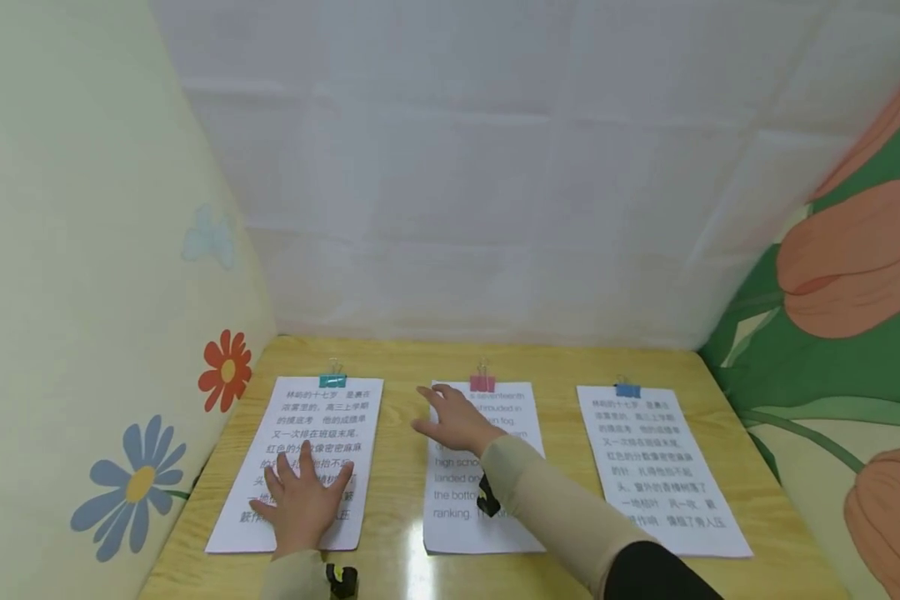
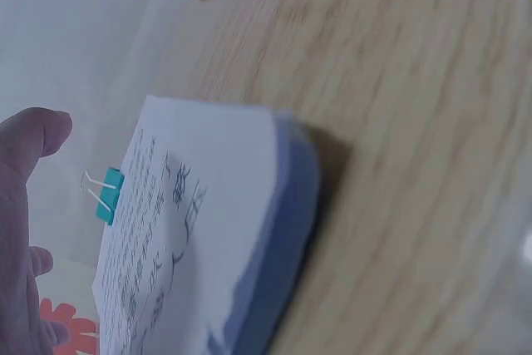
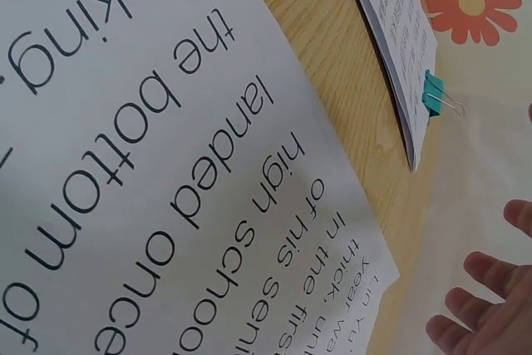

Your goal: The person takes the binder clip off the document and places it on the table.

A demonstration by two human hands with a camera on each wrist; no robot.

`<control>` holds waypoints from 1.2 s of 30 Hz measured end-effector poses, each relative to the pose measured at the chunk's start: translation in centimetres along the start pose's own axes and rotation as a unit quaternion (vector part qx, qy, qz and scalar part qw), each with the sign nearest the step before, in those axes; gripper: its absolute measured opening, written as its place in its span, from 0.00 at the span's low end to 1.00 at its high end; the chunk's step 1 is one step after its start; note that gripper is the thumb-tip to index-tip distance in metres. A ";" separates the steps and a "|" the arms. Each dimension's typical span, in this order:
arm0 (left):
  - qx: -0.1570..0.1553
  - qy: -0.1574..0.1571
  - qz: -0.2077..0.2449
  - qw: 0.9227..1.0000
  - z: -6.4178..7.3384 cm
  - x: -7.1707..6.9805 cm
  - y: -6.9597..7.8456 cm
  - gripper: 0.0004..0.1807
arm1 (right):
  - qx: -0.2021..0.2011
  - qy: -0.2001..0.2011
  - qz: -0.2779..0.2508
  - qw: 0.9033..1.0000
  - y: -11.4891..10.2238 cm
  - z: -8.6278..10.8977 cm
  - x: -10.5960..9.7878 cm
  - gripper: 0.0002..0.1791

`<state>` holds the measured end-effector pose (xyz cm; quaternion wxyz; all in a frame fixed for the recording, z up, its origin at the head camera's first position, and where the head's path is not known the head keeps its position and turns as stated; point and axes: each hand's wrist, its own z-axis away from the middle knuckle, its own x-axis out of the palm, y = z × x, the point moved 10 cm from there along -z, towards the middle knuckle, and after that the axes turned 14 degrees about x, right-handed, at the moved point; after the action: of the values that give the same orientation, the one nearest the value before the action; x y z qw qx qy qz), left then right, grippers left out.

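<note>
In the head view my left hand (image 1: 303, 504) is spread over the lower half of a stack of printed sheets (image 1: 318, 425) at the left, and a teal binder clip (image 1: 333, 381) grips its top edge. The left wrist view shows the fingers raised above the stack (image 2: 224, 147). My right hand (image 1: 456, 421) reaches over the upper part of the middle stack (image 1: 457, 492), its fingers pointing left and holding nothing. English text is printed on this middle stack, with a pink binder clip (image 1: 482, 382) at its top; the hand and sleeve hide some lines.
A third stack (image 1: 652, 475), with Chinese text and a blue binder clip (image 1: 627, 390), lies at the right. All three rest on a wooden table (image 1: 405, 467). A white sheet (image 1: 480, 208) hangs behind, and flower-patterned panels (image 1: 142, 483) stand at both sides.
</note>
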<state>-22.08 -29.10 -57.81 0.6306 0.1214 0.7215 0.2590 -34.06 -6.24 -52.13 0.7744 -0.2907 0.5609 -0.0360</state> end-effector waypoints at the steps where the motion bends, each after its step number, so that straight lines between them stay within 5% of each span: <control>1: -0.004 0.000 -0.002 1.000 -0.1 -0.2 -0.3 0.54 | 0.001 -0.001 0.004 1.000 -0.2 -0.2 0.0 0.40; 27: -0.082 0.005 -0.022 0.996 -0.1 -1.7 -4.2 0.54 | -0.003 -0.003 0.091 0.996 -4.5 -4.7 0.9 0.39; 36: -0.105 0.012 -0.038 0.994 0.5 -2.5 -5.8 0.53 | 0.016 -0.008 0.073 0.997 -4.6 -6.3 2.2 0.38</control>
<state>-20.34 -35.07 -58.79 0.6404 0.0238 0.7020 0.3107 -37.64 -13.48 -53.05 0.7839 -0.2364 0.5739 0.0138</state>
